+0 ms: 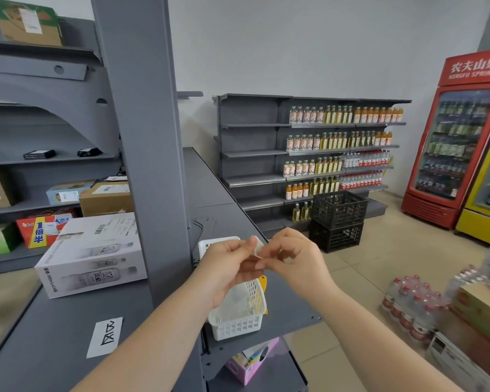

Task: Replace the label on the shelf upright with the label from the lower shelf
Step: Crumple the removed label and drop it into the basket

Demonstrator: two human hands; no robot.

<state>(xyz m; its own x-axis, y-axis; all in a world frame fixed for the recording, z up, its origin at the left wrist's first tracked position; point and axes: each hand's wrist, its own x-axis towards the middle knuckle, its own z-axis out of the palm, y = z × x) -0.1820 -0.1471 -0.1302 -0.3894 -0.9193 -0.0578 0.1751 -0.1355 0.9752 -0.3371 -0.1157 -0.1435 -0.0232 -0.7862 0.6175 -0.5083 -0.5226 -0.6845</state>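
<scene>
A small white label (258, 248) is pinched between the fingertips of my left hand (227, 267) and my right hand (294, 257), held in the air above a white plastic basket (238, 321). The grey shelf upright (147, 137) rises just left of my hands; I see no label on the part of its face in view. Another white label with black characters (105, 336) lies flat on the grey lower shelf (54, 349) at the near left.
A white carton of bottles (94, 256) sits on the shelf left of the upright, with cardboard boxes behind it. Black crates (337, 219), stocked drink shelves and a red fridge (458, 142) stand across the aisle. Packs of bottled water (413, 306) sit on the floor at right.
</scene>
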